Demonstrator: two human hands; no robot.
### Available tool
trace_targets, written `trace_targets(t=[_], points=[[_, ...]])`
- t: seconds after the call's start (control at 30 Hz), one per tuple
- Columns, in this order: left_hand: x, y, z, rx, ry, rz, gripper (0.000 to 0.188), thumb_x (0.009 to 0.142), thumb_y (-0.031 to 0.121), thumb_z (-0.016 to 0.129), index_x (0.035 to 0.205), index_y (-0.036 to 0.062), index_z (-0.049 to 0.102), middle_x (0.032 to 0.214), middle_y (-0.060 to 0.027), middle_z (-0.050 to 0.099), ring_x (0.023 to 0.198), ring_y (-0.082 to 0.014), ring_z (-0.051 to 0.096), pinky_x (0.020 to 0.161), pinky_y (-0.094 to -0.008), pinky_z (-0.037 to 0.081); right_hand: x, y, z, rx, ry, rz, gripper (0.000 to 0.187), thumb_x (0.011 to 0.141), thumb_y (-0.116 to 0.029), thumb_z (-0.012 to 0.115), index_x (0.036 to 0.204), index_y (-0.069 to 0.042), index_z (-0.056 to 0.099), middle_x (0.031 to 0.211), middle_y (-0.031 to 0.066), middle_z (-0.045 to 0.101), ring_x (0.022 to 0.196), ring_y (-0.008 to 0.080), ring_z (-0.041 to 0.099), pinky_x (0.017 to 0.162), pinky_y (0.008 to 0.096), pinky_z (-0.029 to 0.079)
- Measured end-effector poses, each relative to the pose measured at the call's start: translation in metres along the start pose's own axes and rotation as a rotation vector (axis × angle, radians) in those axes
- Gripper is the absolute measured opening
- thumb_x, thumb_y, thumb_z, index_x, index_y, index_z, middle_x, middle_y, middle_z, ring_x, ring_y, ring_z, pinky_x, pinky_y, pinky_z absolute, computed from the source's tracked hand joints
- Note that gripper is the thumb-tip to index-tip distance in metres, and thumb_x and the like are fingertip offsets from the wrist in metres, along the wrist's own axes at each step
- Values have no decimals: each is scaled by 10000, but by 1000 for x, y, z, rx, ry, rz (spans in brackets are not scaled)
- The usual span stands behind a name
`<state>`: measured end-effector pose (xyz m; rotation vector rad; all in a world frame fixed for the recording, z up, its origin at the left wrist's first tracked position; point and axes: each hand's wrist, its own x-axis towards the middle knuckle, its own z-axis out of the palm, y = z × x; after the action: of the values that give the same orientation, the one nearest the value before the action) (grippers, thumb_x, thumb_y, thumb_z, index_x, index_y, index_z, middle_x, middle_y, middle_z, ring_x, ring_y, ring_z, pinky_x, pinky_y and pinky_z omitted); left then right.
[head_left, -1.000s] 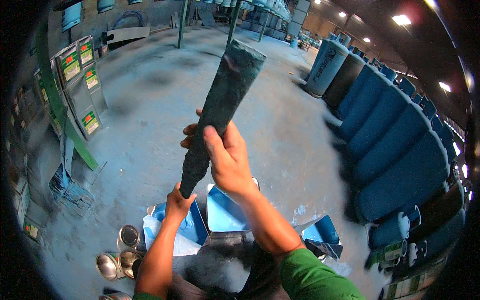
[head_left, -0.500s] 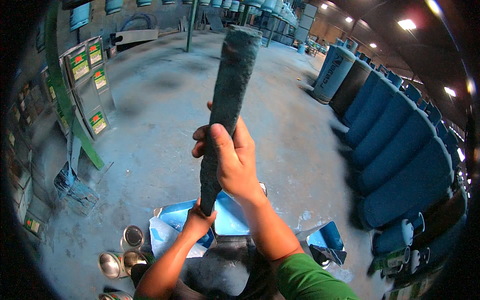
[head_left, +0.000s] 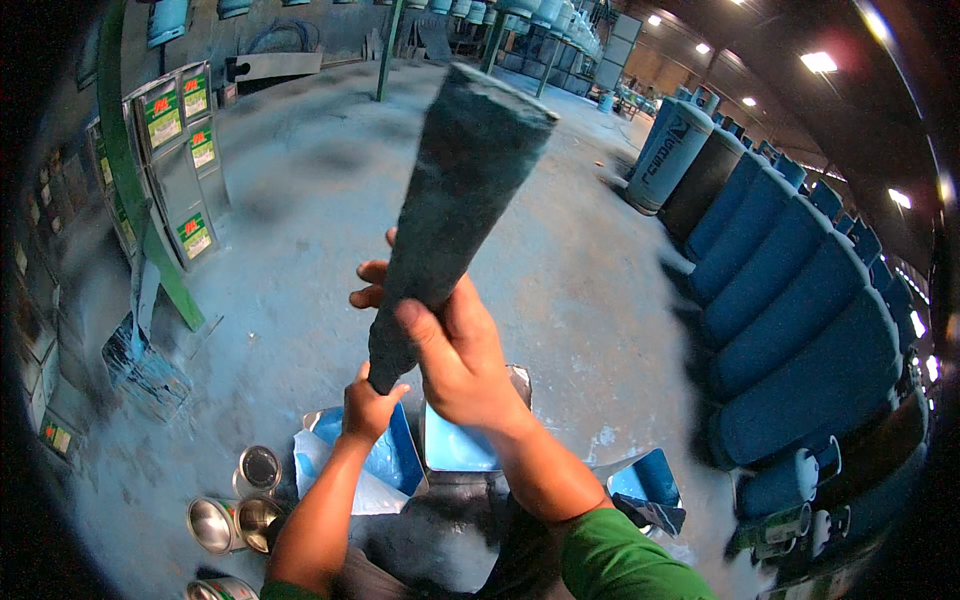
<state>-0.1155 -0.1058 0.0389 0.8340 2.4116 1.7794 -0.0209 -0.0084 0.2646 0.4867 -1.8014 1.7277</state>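
A dark, crusted, paddle-shaped tool [head_left: 455, 190] rises in front of me, tilted with its broad end up and away. My left hand [head_left: 372, 410] is closed round its narrow lower end. Higher up, my right hand [head_left: 462, 365] grips it from the right side, thumb across the near face and fingers behind. Beneath my hands stand a square metal container of light blue paint [head_left: 455, 440] and a blue-coated container [head_left: 392, 455] with a whitish sheet [head_left: 345, 485] over its near side. My forearms cover parts of both.
Round metal cans [head_left: 212, 525] stand at lower left. A blue-lined box [head_left: 648, 478] sits to the right. Rows of blue gas cylinders [head_left: 800, 330] line the right side. Stacked square tins [head_left: 170, 150], a green post [head_left: 150, 230] and a paint-stained shovel [head_left: 145, 365] are at left.
The tool has turned, so more of its broad face shows, and its top has swung right. Both my hands have shifted slightly left, still gripping it.
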Motion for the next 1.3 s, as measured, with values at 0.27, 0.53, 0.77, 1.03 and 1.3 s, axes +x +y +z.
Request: trace_targets(t=[0.27, 0.53, 0.77, 1.03, 1.3], points=[[-39, 24, 14, 95, -197, -72, 575, 756, 264, 806, 1192, -8, 548, 1034, -264, 678, 1012, -457, 642, 839, -466, 529, 9, 5, -4, 33, 180, 24, 330, 1001, -242, 583, 1243, -16, 582, 976, 78, 692, 848, 146, 680, 706, 284, 511], [-34, 12, -14, 129, -287, -184, 531, 753, 167, 806, 1201, 21, 561, 1055, -244, 682, 1051, -431, 643, 853, -445, 522, 9, 24, -23, -54, 214, 225, 386, 1010, -277, 585, 1227, 41, 578, 1029, 121, 667, 929, 192, 677, 772, 321, 551], [-2, -4, -17, 88, 20, -38, 424, 741, 164, 801, 1077, -9, 611, 953, -238, 706, 944, -420, 683, 780, -450, 532, -3, 16, 0, -168, 30, 83, 312, 1015, -147, 531, 1286, 7, 531, 1110, 120, 644, 989, 190, 621, 856, 337, 500], [-20, 6, 14, 38, -81, 27, 509, 731, 205, 814, 1150, 15, 595, 1000, -240, 695, 977, -419, 668, 815, -455, 530, 5, 12, 3, -110, 44, 86, 356, 1014, -216, 551, 1295, 1, 532, 1051, 123, 656, 898, 180, 634, 790, 327, 507], [-43, 12, -15, 26, -285, -165, 491, 791, 188, 759, 1205, 29, 548, 1051, -231, 684, 1058, -403, 646, 886, -428, 507, 13, 22, -8, -87, 200, 221, 403, 1018, -269, 562, 1297, 21, 548, 1042, 121, 668, 916, 195, 678, 784, 326, 542]])
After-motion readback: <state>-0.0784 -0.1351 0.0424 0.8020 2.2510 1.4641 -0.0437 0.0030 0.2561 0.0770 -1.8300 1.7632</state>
